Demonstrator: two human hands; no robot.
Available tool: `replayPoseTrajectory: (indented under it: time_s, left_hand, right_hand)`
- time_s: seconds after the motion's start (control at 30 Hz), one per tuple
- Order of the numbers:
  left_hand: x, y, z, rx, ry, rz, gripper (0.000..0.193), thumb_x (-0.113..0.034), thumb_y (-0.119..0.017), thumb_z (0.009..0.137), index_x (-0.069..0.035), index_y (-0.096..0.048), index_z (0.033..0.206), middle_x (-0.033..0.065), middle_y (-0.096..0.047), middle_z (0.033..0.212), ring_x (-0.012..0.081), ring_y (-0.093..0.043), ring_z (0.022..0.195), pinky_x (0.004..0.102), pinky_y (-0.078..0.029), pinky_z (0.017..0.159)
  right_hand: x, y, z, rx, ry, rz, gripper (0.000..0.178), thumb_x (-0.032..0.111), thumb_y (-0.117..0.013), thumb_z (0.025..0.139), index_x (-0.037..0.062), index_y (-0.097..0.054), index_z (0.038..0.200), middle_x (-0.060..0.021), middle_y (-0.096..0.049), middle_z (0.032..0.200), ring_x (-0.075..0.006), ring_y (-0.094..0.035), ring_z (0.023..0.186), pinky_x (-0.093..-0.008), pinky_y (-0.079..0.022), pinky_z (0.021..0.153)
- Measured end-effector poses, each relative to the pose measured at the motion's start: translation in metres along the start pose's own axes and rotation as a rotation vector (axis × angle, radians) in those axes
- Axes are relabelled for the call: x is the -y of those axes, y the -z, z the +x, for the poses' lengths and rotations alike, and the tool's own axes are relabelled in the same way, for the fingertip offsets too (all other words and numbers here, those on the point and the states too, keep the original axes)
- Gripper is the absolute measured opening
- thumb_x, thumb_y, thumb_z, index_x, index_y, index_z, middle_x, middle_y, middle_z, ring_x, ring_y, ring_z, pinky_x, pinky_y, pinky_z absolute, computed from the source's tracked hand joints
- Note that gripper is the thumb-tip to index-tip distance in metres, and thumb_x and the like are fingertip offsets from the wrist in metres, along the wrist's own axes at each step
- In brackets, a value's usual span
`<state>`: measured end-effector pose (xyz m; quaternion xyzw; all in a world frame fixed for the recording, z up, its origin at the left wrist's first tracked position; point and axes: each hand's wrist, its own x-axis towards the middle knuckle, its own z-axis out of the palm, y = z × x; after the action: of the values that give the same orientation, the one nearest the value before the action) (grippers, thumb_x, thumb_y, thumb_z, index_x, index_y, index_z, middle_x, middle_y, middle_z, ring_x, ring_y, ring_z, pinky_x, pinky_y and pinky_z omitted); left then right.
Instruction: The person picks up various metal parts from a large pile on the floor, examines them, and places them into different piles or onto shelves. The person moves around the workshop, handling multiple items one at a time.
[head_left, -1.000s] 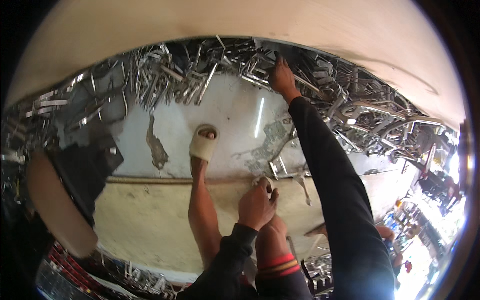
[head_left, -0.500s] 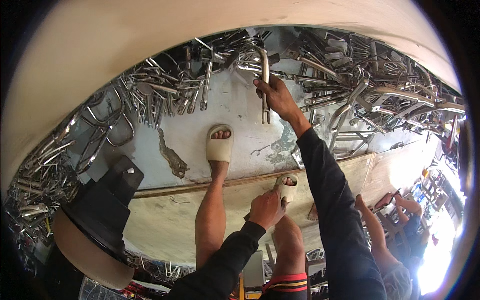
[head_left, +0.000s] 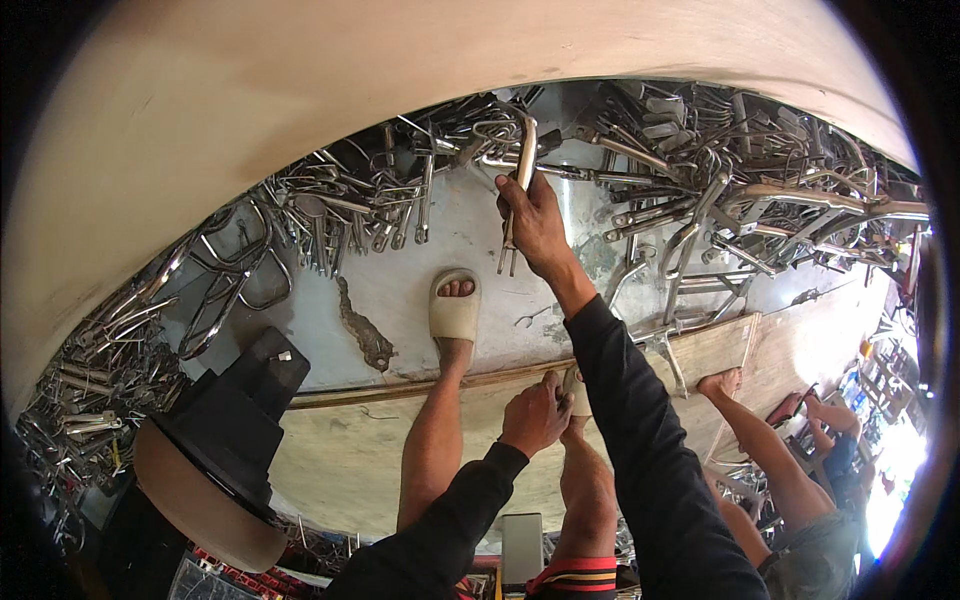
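Note:
My right hand (head_left: 538, 225) is closed around a bent, shiny metal tube (head_left: 526, 150) with a forked lower end. It holds the tube up over the grey floor, curved end away from me and fork toward me, slightly tilted. My left hand (head_left: 538, 412) is closed beside my right foot, its fingers curled together; whatever may be in them is hidden. Beyond the tube and to its right lies a heap of chromed metal parts (head_left: 740, 195). More bars and brackets (head_left: 350, 200) are piled to the left of it.
A wooden board (head_left: 400, 430) lies under my left hand. A black-based object with a brown rounded edge (head_left: 225, 430) stands at left. Bent tubular frames (head_left: 235, 265) lie beyond it. A small wrench (head_left: 532, 317) is on the floor. Another person's leg (head_left: 765, 440) is at right.
My right hand has shifted a little left, and the tube's forked end has swung left. The view has shifted slightly. At right, the other person's legs have moved. My left hand stays closed.

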<state>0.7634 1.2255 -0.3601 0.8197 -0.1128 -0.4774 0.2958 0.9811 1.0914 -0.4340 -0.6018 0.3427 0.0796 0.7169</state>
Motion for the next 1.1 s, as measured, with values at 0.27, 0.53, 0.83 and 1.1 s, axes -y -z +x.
replayPoseTrajectory:
  time_s: [0.27,0.53,0.83,1.1]
  left_hand:
    - [0.008,0.006,-0.004,0.067,-0.019,0.049,0.033,-0.033,-0.067,0.094,-0.005,-0.054,0.104,0.0152,-0.07,0.082,0.0382,-0.071,0.077,0.0495,-0.057,0.068]
    - [0.006,0.005,0.0,0.142,-0.011,0.044,0.042,-0.028,-0.068,0.091,-0.001,-0.058,0.122,0.0236,-0.07,0.094,0.0446,-0.068,0.09,0.0537,-0.054,0.078]
    - [0.028,0.027,0.001,-0.048,-0.067,0.016,0.025,-0.027,-0.067,0.092,-0.004,-0.061,0.097,0.0207,-0.07,0.082,0.0431,-0.069,0.08,0.0517,-0.055,0.072]
    - [0.049,0.047,0.016,-0.174,0.025,-0.091,0.014,-0.015,-0.063,0.094,-0.001,-0.061,0.094,0.0255,-0.067,0.083,0.0478,-0.066,0.083,0.0543,-0.051,0.072]
  right_hand:
    - [-0.002,-0.01,0.002,0.035,-0.208,0.6,0.024,0.033,-0.062,0.105,0.0118,-0.051,0.1,0.0014,-0.051,0.074,-0.0089,-0.046,0.058,-0.0255,-0.041,0.051]
    - [-0.002,-0.004,-0.007,0.021,-0.282,0.78,0.022,0.029,-0.056,0.107,0.0127,-0.047,0.097,0.0014,-0.046,0.071,-0.0101,-0.043,0.062,-0.0278,-0.042,0.056]
    - [0.004,-0.023,-0.044,-0.062,-0.205,0.369,0.022,0.024,-0.065,0.101,0.0091,-0.049,0.101,0.002,-0.047,0.073,-0.0073,-0.042,0.056,-0.0276,-0.039,0.045]
    - [0.01,-0.031,-0.044,-0.042,-0.202,0.497,0.031,0.039,-0.059,0.104,0.012,-0.048,0.095,0.001,-0.045,0.072,-0.0084,-0.041,0.059,-0.0268,-0.04,0.046]
